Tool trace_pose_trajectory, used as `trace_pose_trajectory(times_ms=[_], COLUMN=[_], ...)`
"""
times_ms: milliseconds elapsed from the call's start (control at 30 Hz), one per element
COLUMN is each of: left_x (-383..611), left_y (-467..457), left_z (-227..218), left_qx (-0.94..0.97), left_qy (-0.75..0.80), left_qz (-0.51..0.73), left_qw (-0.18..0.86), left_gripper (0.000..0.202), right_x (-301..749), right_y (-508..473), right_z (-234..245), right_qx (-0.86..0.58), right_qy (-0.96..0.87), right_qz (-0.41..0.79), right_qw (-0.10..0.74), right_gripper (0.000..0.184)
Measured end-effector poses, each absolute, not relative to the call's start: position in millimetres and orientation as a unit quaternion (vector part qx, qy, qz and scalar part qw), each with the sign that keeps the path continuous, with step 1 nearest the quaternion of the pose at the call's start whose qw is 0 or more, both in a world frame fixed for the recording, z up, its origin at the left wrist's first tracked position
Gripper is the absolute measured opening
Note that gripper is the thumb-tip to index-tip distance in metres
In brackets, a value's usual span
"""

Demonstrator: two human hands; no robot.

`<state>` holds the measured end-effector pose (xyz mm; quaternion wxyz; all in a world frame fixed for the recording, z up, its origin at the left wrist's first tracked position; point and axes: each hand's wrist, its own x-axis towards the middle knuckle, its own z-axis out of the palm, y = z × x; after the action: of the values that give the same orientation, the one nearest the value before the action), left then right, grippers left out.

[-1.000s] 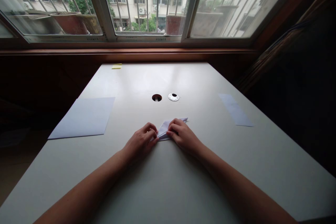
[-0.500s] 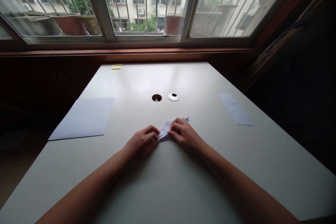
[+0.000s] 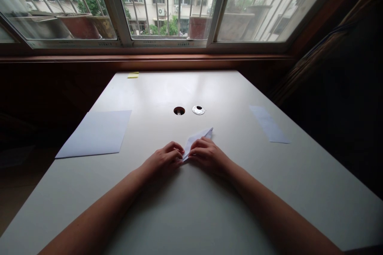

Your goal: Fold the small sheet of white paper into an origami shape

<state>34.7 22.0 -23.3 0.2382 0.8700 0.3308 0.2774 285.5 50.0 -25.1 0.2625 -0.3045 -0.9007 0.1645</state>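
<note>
A small piece of folded white paper (image 3: 194,138) rests on the white table (image 3: 191,207), between my two hands. Its narrow pointed end aims away to the upper right. My left hand (image 3: 167,155) pinches the near left corner with bent fingers and thumb. Over the paper's right side lies my right hand (image 3: 208,153), its fingers curled and closed on the near edge. Both hands cover part of the folds, so the lower layers are hidden.
A larger white sheet stack (image 3: 95,133) lies at the table's left edge. A narrow paper strip (image 3: 269,124) is at the right. Beyond my hands are a round cable hole (image 3: 179,110), a metal ring cover (image 3: 198,110) and a yellow sticky note (image 3: 133,75).
The folded paper has turned so its pointed end tilts further away from me. My right hand has shifted slightly down along it; my left hand has moved only a little.
</note>
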Motion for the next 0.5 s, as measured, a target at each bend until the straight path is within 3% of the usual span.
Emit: trace_pose_trajectory(times_ms=[500], left_x=[34.3], left_y=[18.6], left_z=[-24.0], left_qx=[0.893], left_qy=[0.253], left_qz=[0.284], left_qw=[0.239], left_gripper=[0.015], right_x=[287.6], right_y=[50.9], right_z=[-23.2], right_qx=[-0.341], right_qy=[-0.884], right_qz=[0.188], right_qw=[0.259], right_gripper=[0.009])
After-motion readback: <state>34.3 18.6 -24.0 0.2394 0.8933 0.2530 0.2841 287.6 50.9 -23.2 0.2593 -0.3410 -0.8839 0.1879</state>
